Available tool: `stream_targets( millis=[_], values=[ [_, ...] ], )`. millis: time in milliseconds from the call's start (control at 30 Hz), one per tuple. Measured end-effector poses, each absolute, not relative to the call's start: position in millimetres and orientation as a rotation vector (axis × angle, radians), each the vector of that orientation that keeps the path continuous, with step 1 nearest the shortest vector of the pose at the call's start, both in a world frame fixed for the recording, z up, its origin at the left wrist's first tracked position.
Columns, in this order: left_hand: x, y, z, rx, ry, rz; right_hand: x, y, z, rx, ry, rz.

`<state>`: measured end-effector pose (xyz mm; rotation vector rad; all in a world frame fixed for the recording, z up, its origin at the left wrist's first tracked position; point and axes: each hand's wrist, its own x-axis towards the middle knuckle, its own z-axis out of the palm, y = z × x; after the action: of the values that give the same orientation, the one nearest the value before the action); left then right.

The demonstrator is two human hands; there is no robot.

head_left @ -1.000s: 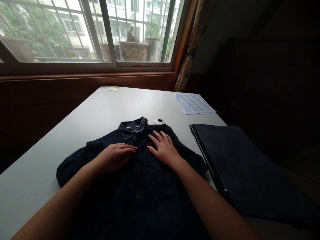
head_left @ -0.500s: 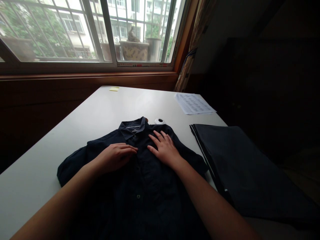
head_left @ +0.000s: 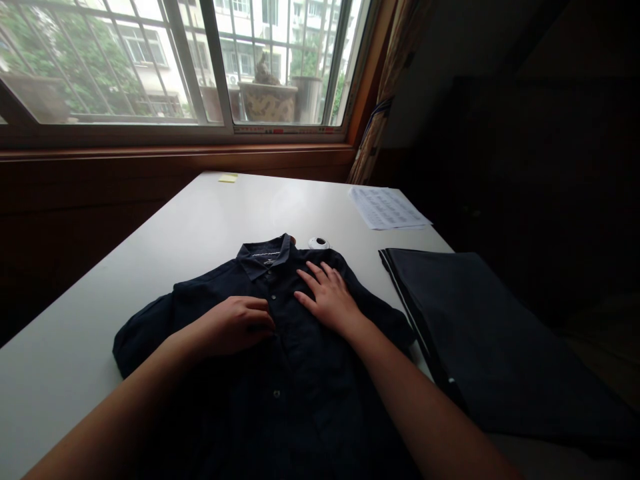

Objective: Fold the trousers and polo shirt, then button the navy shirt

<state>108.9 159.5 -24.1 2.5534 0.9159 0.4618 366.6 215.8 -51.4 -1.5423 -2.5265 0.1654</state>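
Observation:
A dark navy button-up shirt (head_left: 320, 380) lies front side up, its collar (head_left: 265, 257) pointing away from me. My left hand (head_left: 240, 325) is at the button placket, below the collar, with its fingers curled against the cloth at the shirt's front edge. The thumb is mostly hidden. Flat on the other side of the chest rests my right hand (head_left: 327, 293), fingers spread. Small buttons (head_left: 277, 394) run down the front, and the lower shirt fades into shadow.
The shirt lies on a white table (head_left: 165, 233). Folded dark cloth (head_left: 490, 340) lies at the right. Farther back are printed sheets (head_left: 387, 207) and a yellow sticky note (head_left: 228, 178). A round white object (head_left: 319, 243) with a dark centre sits just beyond the shirt.
My left hand has slid slightly down the placket and its fingers have curled more, uncovering a button above it. My right hand stays in place.

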Motion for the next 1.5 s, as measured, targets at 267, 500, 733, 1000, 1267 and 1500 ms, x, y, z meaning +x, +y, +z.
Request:
stream_targets(
  millis=[267, 500, 733, 1000, 1267, 1500],
  values=[
    [111.8, 157.4, -28.5, 2.507, 0.894, 0.437, 367.0, 215.5, -52.2, -1.541, -2.521, 0.153],
    [116.2, 156.8, -26.3, 2.54, 0.87, 0.476, 365.9, 213.1, -50.0, -1.512, -2.512, 0.156],
    [116.7, 153.6, -21.6, 2.639, 0.828, 0.523, 364.9, 201.9, -36.9, -1.305, -2.623, 0.327],
    [117.7, 151.8, -18.1, 2.674, 0.792, 0.54, 362.6, 177.6, -7.5, -1.104, -2.718, 0.382],
    [116.4, 151.9, -20.2, 2.692, 0.817, 0.61, 351.4, 126.5, -3.8, -1.279, -2.729, 0.328],
    [117.4, 151.9, -22.0, 2.708, 0.829, 0.617, 340.4, 111.6, -20.6, -1.447, -2.599, 0.241]
  ],
)
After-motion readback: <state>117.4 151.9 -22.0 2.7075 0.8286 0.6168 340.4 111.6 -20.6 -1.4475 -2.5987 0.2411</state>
